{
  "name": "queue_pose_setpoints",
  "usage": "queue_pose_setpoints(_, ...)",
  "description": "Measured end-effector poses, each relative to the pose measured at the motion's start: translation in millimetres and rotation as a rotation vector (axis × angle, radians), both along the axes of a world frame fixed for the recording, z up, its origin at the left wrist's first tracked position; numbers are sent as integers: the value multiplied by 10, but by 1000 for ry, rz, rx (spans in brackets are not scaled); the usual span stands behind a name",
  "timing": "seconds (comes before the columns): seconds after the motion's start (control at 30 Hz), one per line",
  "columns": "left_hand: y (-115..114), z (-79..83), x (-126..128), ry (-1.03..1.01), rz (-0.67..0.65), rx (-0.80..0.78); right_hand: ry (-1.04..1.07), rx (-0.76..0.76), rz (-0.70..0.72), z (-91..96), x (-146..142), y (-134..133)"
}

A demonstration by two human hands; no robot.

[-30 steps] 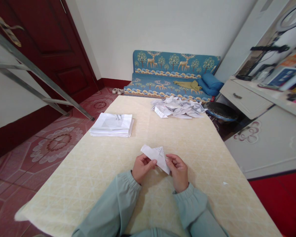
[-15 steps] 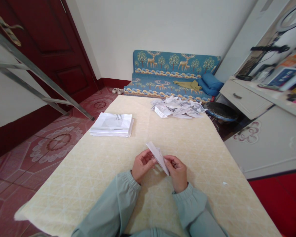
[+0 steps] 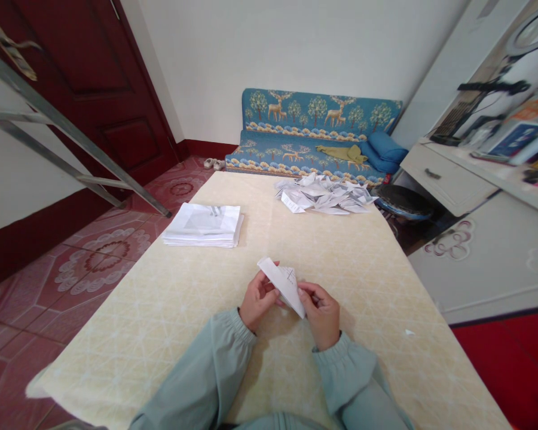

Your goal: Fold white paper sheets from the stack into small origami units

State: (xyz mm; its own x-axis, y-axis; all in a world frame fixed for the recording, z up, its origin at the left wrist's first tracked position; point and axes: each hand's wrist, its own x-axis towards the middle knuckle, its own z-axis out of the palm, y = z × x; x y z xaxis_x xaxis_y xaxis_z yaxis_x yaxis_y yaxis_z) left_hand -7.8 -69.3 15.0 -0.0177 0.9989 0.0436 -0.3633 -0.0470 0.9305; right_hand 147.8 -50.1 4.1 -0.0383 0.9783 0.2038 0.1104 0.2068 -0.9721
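Observation:
A folded sheet of white paper [image 3: 281, 285], pointed at its near end and with some print on it, is held just above the table between both hands. My left hand [image 3: 259, 301] grips its left side, thumb in front and fingers behind. On the other side, my right hand [image 3: 321, 312] pinches its right edge between thumb and fingers. A stack of paper sheets [image 3: 202, 226] lies to the left, beyond my left hand. Farther back on the right is a heap of folded papers [image 3: 323, 194].
A cream patterned cloth covers the table [image 3: 170, 334]. One small paper scrap [image 3: 409, 332] lies on its right side. Behind stands a blue sofa [image 3: 296, 143]. A metal ladder [image 3: 85, 143] leans at the left; a white cabinet [image 3: 484, 239] and a round stool [image 3: 403, 202] are at the right.
The folded paper has turned in my hands so that more of its printed face shows. Its far end has shifted slightly left. Both hands stay nearly in place.

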Motion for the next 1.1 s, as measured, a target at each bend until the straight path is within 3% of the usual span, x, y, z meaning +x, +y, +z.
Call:
queue_pose_setpoints(0.23,23,36,42,60,17,70,-118,153,86,45,-34,-55)
queue_pose_setpoints(0.37,2,18,96,201,73,102,-174,184,179,117,-56,-89)
queue_pose_setpoints(0.67,-93,51,153,759,229,270,-398,199,62,159,-102,-119)
queue_pose_setpoints(0.87,-59,-33,96,803,368,139,-378,217,-62,73,-52,-95)
queue_pose_setpoints(1.1,-72,30,68,811,382,224,-515,408,-38,126,-95,-124)
